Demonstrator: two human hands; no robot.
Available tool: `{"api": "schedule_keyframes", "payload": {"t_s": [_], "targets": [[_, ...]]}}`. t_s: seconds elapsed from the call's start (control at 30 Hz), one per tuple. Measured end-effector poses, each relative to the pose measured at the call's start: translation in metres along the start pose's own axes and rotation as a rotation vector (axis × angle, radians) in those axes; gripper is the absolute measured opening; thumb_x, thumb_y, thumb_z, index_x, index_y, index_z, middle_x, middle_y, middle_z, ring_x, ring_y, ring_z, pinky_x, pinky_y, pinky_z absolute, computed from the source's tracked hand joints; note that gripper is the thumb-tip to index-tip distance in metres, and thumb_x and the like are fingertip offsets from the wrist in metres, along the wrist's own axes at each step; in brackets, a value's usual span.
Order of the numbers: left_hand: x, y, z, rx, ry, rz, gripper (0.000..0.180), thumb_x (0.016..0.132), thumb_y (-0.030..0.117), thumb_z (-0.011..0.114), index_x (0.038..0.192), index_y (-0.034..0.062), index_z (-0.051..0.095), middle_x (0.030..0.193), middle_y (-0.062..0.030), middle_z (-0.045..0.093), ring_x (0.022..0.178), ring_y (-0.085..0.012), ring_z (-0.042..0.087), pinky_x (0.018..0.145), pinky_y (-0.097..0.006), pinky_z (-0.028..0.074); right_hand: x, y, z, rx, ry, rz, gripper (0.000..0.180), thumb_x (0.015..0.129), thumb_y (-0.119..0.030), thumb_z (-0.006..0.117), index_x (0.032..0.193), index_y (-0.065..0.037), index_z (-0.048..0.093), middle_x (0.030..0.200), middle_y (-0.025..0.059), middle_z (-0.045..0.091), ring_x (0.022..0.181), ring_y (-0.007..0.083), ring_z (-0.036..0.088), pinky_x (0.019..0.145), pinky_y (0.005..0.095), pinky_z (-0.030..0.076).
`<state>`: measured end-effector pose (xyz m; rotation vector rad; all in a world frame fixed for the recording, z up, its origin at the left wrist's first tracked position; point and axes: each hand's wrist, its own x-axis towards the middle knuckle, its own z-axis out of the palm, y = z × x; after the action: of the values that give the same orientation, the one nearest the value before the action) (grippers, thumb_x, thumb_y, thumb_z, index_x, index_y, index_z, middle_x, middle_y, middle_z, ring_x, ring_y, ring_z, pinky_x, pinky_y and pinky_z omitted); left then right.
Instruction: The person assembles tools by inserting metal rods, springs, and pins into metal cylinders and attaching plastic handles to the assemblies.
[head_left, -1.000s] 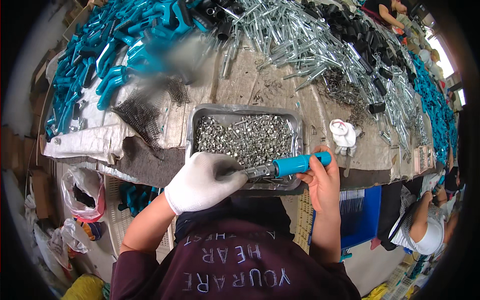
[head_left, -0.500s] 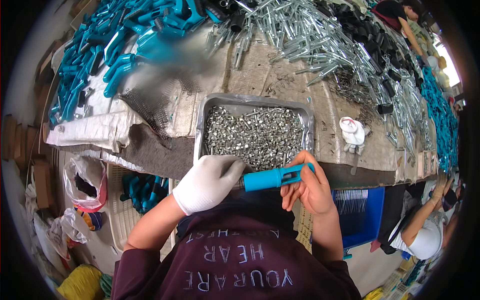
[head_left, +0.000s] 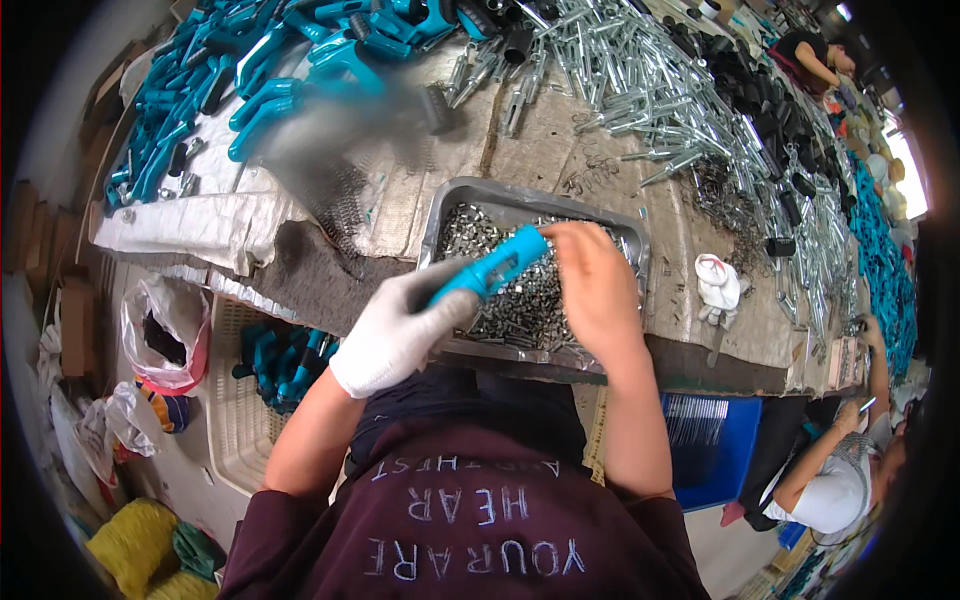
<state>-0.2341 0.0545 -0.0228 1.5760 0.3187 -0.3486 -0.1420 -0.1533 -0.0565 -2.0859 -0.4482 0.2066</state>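
Note:
My left hand (head_left: pixel 400 335), in a white glove, is closed around one end of a teal plastic tube-shaped handle (head_left: pixel 492 268) with slots cut in its side. The handle is tilted up to the right over a metal tray (head_left: pixel 436 225) full of small silvery metal pieces (head_left: pixel 520 318). At the handle's upper end, the bare fingers of my right hand (head_left: pixel 600 290) are bent and close together. Their tips touch or nearly touch that end, and whatever they pinch is hidden.
Teal handles (head_left: pixel 265 105) are heaped at the far left; silvery metal rods (head_left: pixel 650 95) and black sleeves (head_left: pixel 775 135) at the far right. A white glove (head_left: pixel 716 285) lies right of the tray. Below the table edge stand a blue bin (head_left: pixel 715 450) and a cream basket (head_left: pixel 235 400). Co-workers sit rightward.
The teal handle has swung from level to tilted up and moved over the tray. My right hand has left its slotted side and risen to its upper end. My left hand has shifted its grip.

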Motion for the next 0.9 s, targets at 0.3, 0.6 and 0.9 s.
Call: {"api": "schedule_keyframes", "payload": {"t_s": [0.3,0.6,0.9], "targets": [[0.004,-0.009,-0.003,-0.046,0.083,0.045,0.053,0.096,0.032,0.061,0.139,0.0021,0.053,0.078,0.0032,0.054,0.062,-0.003,0.049,0.046,-0.019,0.04,0.002,-0.01,0.039,-0.635,0.141,-0.041,0.01,0.088,-0.012,0.063,0.089,-0.003,0.061,0.1,0.0156,0.056,0.076,0.0376,0.067,0.065,0.0482,0.054],[0.01,-0.02,0.0,0.089,0.16,0.176,0.048,0.093,0.025,0.065,0.131,-0.0029,0.058,0.092,-0.007,0.069,0.081,-0.011,0.062,0.078,-0.029,0.051,-0.023,-0.035,0.017,0.481,-0.003,0.015,0.011,0.094,-0.001,0.059,0.104,0.0,0.054,0.087,0.0149,0.069,0.073,0.0197,0.069,0.07,0.0307,0.055],[0.008,-0.01,0.022,0.322,0.256,0.343,0.043,0.09,0.015,0.066,0.129,-0.0033,0.059,0.095,-0.0107,0.07,0.081,-0.0115,0.062,0.078,-0.029,0.051,-0.027,-0.034,0.03,-0.144,0.352,-0.347,0.012,0.084,0.0,0.07,0.09,-0.004,0.06,0.071,0.0117,0.066,0.061,0.025,0.069,0.054,0.0342,0.053]]}}
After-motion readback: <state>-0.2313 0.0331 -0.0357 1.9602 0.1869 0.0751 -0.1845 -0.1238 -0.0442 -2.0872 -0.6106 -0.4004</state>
